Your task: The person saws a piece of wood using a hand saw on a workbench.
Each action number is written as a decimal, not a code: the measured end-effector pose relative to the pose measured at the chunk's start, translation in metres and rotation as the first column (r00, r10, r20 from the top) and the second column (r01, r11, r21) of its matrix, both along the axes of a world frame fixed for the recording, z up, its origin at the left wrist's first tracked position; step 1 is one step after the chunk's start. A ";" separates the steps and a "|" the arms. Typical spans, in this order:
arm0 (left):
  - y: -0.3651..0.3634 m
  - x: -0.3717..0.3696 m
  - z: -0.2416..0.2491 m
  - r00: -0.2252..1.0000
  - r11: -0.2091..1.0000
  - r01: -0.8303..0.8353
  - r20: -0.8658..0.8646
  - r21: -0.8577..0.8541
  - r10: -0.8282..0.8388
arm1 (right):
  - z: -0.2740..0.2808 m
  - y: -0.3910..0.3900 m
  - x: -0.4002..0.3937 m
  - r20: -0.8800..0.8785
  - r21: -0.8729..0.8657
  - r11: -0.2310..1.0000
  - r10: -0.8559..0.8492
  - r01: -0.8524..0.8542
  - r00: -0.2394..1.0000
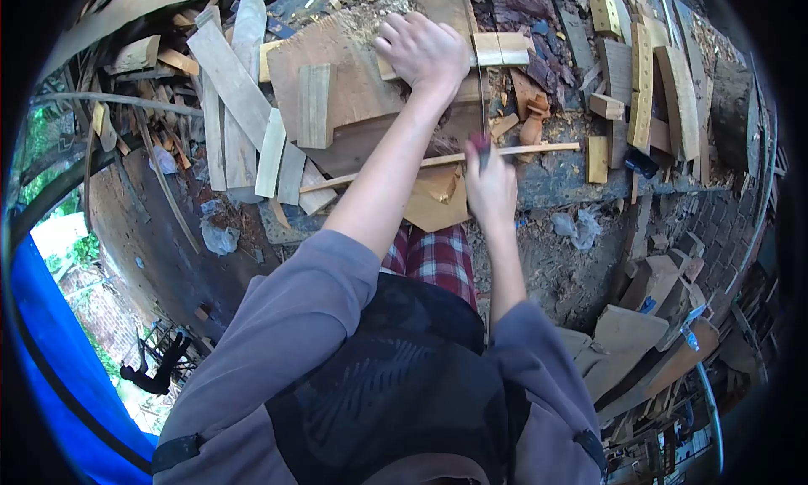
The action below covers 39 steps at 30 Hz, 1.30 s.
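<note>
My left hand (423, 54), fingers curled, presses a pale wood block (502, 49) down onto a broad brown board (353, 68). The block sticks out on both sides of it. My right hand (491, 186) is closed around the dark red handle of a handsaw (483, 106). The narrow blade, seen edge-on, points away from me and meets the block just right of my left hand. A thin wooden stick (539, 148) lies crosswise under my left forearm. Beyond the saw stands a small turned wooden piece (534, 119).
Planks (240, 89) and offcuts are heaped at the left of the bench. On the right lie curved pieces, one with a row of holes (640, 85), and a yellowish block (597, 159). More wood pieces (627, 342) are piled on the ground at right. A blue tarp (59, 350) hangs at left.
</note>
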State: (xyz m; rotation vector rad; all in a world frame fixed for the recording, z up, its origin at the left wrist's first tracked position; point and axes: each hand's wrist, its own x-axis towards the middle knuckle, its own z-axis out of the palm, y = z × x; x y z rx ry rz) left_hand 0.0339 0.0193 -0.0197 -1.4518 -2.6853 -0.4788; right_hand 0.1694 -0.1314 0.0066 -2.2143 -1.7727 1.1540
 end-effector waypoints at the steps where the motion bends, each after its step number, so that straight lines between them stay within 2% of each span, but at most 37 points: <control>1: -0.001 0.000 -0.004 1.000 1.000 -0.002 -0.012 0.005 0.002 | 0.002 -0.012 0.004 -0.006 -0.005 1.000 -0.009 0.009 1.000; 4: -0.004 -0.003 -0.004 1.000 1.000 -0.009 -0.007 -0.001 0.009 | 0.013 -0.017 0.016 -0.026 -0.078 0.996 -0.046 0.044 0.999; 7: -0.003 0.001 -0.003 1.000 1.000 0.001 -0.027 0.011 -0.001 | 0.015 0.035 -0.005 0.027 -0.071 0.996 0.060 -0.058 0.998; 10: -0.003 -0.002 -0.008 0.997 0.998 -0.004 -0.075 0.061 0.009 | 0.002 0.080 -0.025 0.104 0.007 0.996 0.091 -0.092 0.990; 15: -0.003 0.000 -0.009 0.998 0.996 -0.008 -0.069 0.086 0.014 | 0.006 -0.002 0.009 0.024 -0.036 0.998 0.045 -0.044 0.999; 17: -0.002 -0.001 -0.008 0.998 0.997 -0.015 -0.054 0.078 0.020 | 0.013 -0.018 0.014 0.049 -0.125 0.992 0.038 -0.031 0.998; 19: -0.003 0.000 -0.006 1.000 0.997 -0.005 -0.030 0.076 0.007 | 0.013 0.002 0.004 -0.022 -0.025 1.000 0.007 -0.008 1.000; 21: 0.000 0.000 -0.011 0.998 0.995 0.000 -0.055 0.101 0.006 | 0.023 0.054 -0.014 0.021 -0.085 0.996 0.038 -0.036 0.999; 22: -0.003 0.000 -0.013 0.997 0.994 -0.003 -0.073 0.108 0.011 | 0.019 0.073 -0.022 -0.018 -0.014 0.999 0.049 -0.049 0.999; 23: -0.006 0.000 -0.011 0.998 0.995 -0.011 -0.054 0.096 0.017 | 0.011 0.081 -0.029 0.091 0.034 0.997 0.072 -0.075 0.993; 25: -0.003 0.000 -0.005 1.000 0.995 -0.016 -0.025 0.097 0.019 | 0.007 0.066 -0.021 -0.030 0.039 0.998 0.050 -0.049 0.998; 27: -0.001 -0.002 -0.003 1.000 0.998 -0.013 -0.021 0.064 0.014 | 0.007 0.020 -0.005 0.028 0.020 1.000 0.003 -0.003 1.000; 29: -0.003 0.000 0.000 1.000 0.999 -0.028 0.003 0.034 0.028 | 0.018 -0.013 0.010 -0.006 -0.037 0.998 -0.041 0.041 0.999; 32: -0.006 0.001 0.002 0.999 0.999 -0.031 0.043 0.015 0.031 | 0.020 0.000 0.005 0.055 -0.043 0.999 0.005 -0.003 0.998; 35: 0.000 0.001 0.002 0.999 0.998 -0.042 0.025 0.045 0.041 | 0.022 0.060 -0.018 0.097 -0.053 0.997 0.052 -0.047 0.994; 38: -0.003 0.000 0.001 0.999 0.998 -0.045 0.025 0.038 0.044 | 0.016 0.051 -0.022 0.020 -0.024 1.000 0.007 -0.007 1.000; 39: -0.002 0.000 0.003 0.998 0.998 -0.046 0.036 0.034 0.045 | 0.008 0.032 -0.014 -0.004 -0.080 0.997 -0.012 0.012 1.000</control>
